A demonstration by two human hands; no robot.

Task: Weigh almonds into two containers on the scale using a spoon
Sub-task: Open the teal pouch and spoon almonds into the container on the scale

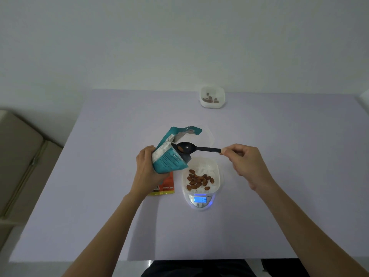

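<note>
My left hand (148, 168) grips a teal almond bag (169, 156), tilted with its open mouth up and to the right. My right hand (243, 162) pinches the handle end of a black spoon (191, 148). The spoon's bowl sits just outside the bag's mouth with one almond in it. Below the spoon, a white ribbed container (214, 168) holding several almonds (198, 179) rests on a white digital scale (200, 202). Its blue display reads 20. A second white container (212, 96) with a few almonds stands at the table's far edge.
An orange and yellow packet (165, 186) lies flat on the lilac table (99, 196) under my left wrist. A clear lid (208, 136) lies behind the bag. A beige sofa (18, 156) stands to the left of the table.
</note>
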